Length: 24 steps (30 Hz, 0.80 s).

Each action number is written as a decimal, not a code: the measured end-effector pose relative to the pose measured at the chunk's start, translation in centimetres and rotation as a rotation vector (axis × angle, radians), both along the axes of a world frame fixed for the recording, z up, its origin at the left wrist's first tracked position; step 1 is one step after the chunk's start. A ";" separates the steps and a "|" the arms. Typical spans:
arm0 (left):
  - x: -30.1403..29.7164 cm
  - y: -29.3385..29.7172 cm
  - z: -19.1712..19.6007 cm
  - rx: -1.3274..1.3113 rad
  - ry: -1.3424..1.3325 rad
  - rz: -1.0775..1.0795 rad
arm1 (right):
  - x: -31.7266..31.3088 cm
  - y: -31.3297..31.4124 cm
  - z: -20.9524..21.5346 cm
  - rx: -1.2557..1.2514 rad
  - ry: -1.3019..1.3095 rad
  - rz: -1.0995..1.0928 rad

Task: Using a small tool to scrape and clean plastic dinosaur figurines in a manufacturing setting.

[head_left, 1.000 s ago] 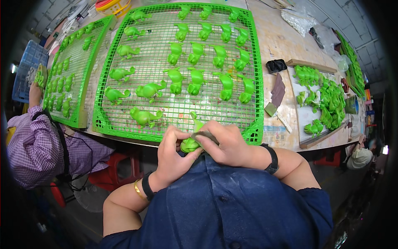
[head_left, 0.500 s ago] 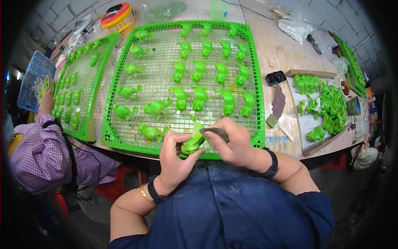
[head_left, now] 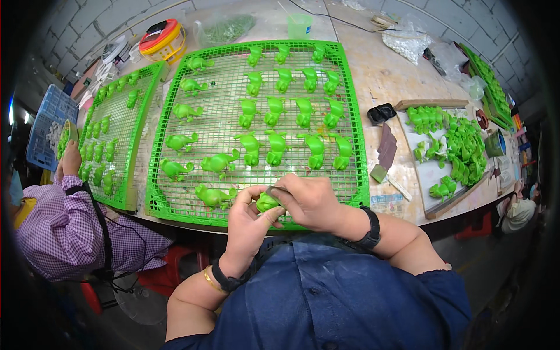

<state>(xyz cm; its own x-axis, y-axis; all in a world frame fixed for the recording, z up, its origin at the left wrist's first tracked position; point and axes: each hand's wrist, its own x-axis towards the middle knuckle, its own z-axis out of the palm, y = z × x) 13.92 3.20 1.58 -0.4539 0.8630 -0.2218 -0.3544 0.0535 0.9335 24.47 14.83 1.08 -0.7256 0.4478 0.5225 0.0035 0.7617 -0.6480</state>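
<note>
My left hand [head_left: 247, 220] is closed around a small green figurine [head_left: 267, 202] at the near edge of the big green mesh tray [head_left: 153, 201]. Only the figurine's rounded top shows between my fingers. Pinched in my right hand [head_left: 309, 201] is a dark piece of sandpaper [head_left: 279, 195], pressed against the figurine's side; most of it is hidden by the fingers. Curly-tailed green figurines [head_left: 220, 162] stand in rows on the mesh, the nearest one [head_left: 213, 196] just left of my left hand.
Right of the tray lie brown sandpaper pieces [head_left: 386, 146], a black dish [head_left: 381, 112] and a wood-edged board [head_left: 413, 169] heaped with green parts. A co-worker in a checked purple sleeve [head_left: 52, 221] sits at left by a second mesh tray [head_left: 129, 201]. A yellow-red bucket [head_left: 166, 44] stands behind.
My right hand has moved left and closer to my left hand. The figurine has been turned, so its tail end no longer points up into view. The whole view has shifted slightly.
</note>
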 end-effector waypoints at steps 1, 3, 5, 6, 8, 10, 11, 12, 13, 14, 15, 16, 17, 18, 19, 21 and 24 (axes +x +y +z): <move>0.1 0.0 0.1 0.001 0.029 0.002 | -0.3 0.1 0.2 -0.001 -0.001 -0.002; 0.0 0.0 0.1 0.014 0.028 0.006 | -0.6 0.2 0.5 0.120 0.028 -0.049; -0.1 0.0 0.0 0.027 0.028 0.010 | -0.2 0.1 0.4 0.108 0.058 -0.006; -0.1 0.0 -0.1 0.015 0.037 0.014 | -0.1 0.2 0.3 0.096 0.089 0.036; 0.0 -0.1 -0.1 0.001 0.045 0.016 | -0.2 0.4 0.3 0.116 0.045 0.021; 0.2 -0.3 -0.1 -0.002 0.030 0.023 | -0.3 0.5 0.2 0.135 0.000 0.003; 0.2 -0.3 -0.1 -0.002 0.030 0.022 | -0.6 0.7 0.2 0.109 0.033 -0.036; 0.3 -0.4 -0.1 0.015 0.103 0.017 | -0.8 0.8 0.1 0.083 0.066 -0.075; 0.3 -0.5 -0.2 0.031 0.175 0.013 | -0.6 0.8 0.5 0.082 0.066 -0.076; 0.0 -0.5 -0.5 0.030 0.175 0.020 | -0.4 0.7 1.0 -0.091 0.047 -0.060; -0.3 -0.4 -1.1 0.124 0.394 0.072 | -0.1 0.5 1.5 -0.264 0.028 -0.044; -0.5 -0.4 -1.4 0.216 0.614 0.125 | 0.2 0.4 1.8 -0.395 0.016 -0.010; -0.5 -0.5 -1.4 0.216 0.616 0.127 | 0.3 0.5 1.7 -0.395 0.017 -0.008; -0.5 -0.5 -1.3 0.205 0.723 0.119 | 0.4 0.5 1.6 -0.453 0.041 -0.006; -0.5 -0.5 -1.3 0.193 0.831 0.111 | 0.5 0.5 1.6 -0.511 0.064 -0.004; -0.8 -0.3 -1.6 0.226 0.951 0.139 | 0.9 0.2 2.0 -0.531 0.018 0.027; -0.6 -0.1 -2.0 0.259 1.096 0.207 | 0.9 -0.7 2.0 -0.524 -0.030 0.054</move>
